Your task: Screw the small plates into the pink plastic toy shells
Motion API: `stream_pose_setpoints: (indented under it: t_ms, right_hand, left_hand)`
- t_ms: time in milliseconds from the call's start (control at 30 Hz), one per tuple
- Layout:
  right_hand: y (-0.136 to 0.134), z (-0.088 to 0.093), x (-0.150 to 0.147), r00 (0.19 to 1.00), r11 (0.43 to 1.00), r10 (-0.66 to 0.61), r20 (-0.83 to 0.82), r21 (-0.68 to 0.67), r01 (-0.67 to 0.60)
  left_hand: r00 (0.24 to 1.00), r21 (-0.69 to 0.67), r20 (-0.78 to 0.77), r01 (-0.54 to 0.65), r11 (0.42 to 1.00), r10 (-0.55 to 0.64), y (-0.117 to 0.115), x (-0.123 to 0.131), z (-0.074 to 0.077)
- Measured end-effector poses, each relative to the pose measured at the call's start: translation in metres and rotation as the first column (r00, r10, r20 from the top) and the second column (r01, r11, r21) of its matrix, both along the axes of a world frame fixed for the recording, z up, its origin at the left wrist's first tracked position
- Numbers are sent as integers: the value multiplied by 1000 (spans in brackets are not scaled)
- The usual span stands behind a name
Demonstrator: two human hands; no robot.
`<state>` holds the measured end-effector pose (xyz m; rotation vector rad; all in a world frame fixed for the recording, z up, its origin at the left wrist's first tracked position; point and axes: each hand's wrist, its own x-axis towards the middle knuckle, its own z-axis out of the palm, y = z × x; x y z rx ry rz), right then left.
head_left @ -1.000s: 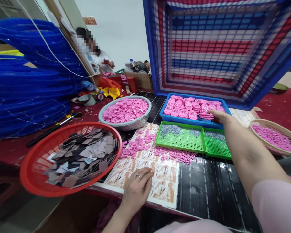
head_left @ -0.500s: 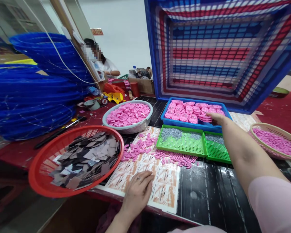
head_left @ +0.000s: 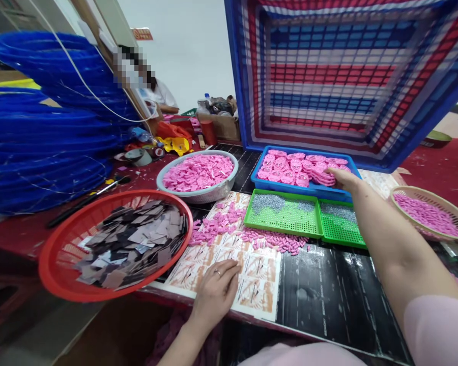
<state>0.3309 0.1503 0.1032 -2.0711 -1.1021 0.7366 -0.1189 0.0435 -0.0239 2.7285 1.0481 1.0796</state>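
My right hand point(head_left: 341, 178) reaches into the blue tray point(head_left: 263, 184) at the back, its fingers closed on a stack of pink round pieces point(head_left: 322, 175) at the tray's right end. Rows of the same pink round pieces point(head_left: 286, 168) fill the tray. My left hand point(head_left: 216, 290) lies flat, fingers spread, on a printed orange-and-white sheet point(head_left: 259, 277) near the table's front edge. Loose pink small parts point(head_left: 217, 226) are scattered on the sheet just beyond it.
Two green mesh trays point(head_left: 286, 218) with grey metal bits sit before the blue tray. A red basket of dark squares point(head_left: 114, 244) is at left, a grey bowl of pink pieces point(head_left: 198, 175) behind it, a wicker basket point(head_left: 429, 213) at right. Another person point(head_left: 152, 89) sits far back.
My right hand has shifted slightly within the blue tray, staying on the pink stack. The left hand stays on the sheet. The view has shifted a little.
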Motion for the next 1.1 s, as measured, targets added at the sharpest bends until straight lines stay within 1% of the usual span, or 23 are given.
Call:
stream_pose_setpoints:
  t_ms: [67,133,167,233,300,367,433,500,533,600,667,733,800,833,867,900,967,1100]
  right_hand:
    - [-22,2,-17,997,997,74,-10,23,-74]
    - [-56,-4,-38,983,984,180,-28,11,-180]
    - [-76,-9,-49,968,969,247,-47,-16,-248]
    - [-120,-24,-71,920,915,378,-105,-109,-389]
    - [-160,-41,-90,872,851,465,-154,-195,-488]
    - [-190,-56,-105,851,815,506,-145,-242,-526]
    - [-208,-68,-116,853,818,517,-71,-253,-517]
    - [-218,-73,-123,857,837,514,37,-244,-491]
    - [-221,-73,-126,858,848,506,94,-235,-475]
    - [-226,-70,-131,859,873,476,190,-217,-436]
    - [-232,-66,-137,850,897,438,293,-212,-389]
    - [-239,-64,-145,796,903,430,426,-215,-373]
    - [-244,-64,-154,706,892,450,547,-230,-390]
    - [-246,-65,-159,671,887,456,584,-242,-392]
    - [-247,-67,-163,658,889,454,601,-252,-383]
    - [-248,-68,-165,660,895,442,608,-257,-364]
    - [-250,-70,-166,701,916,401,590,-240,-322]
    - [-255,-67,-148,845,958,288,451,-148,-247]
  left_hand:
    - [1000,-15,1,2,1000,-2,-1,1,0]
    - [1000,-47,-1,11,999,-11,-2,1,2]
    - [1000,-58,0,19,998,-19,-4,1,4]
    - [1000,-92,1,27,995,-27,-6,4,8]
    - [999,-146,4,41,988,-41,-8,11,14]
    - [994,-200,15,112,973,-111,-10,25,20]
    - [975,-234,6,217,948,-222,-14,43,25]
    - [940,-275,-51,312,909,-338,-20,63,28]
    - [921,-296,-87,341,892,-381,-23,73,29]
    - [895,-321,-132,368,873,-426,-29,88,30]
    - [888,-327,-152,368,870,-433,-33,98,31]
    - [889,-325,-161,363,873,-430,-36,103,32]
    - [886,-330,-166,365,871,-434,-37,104,33]
    - [884,-335,-166,367,868,-438,-38,104,34]
    - [882,-343,-164,369,864,-442,-38,104,35]
    - [882,-351,-160,369,861,-444,-39,104,35]
    - [888,-361,-145,363,859,-436,-41,103,35]
    - [913,-346,-97,343,873,-397,-49,103,29]
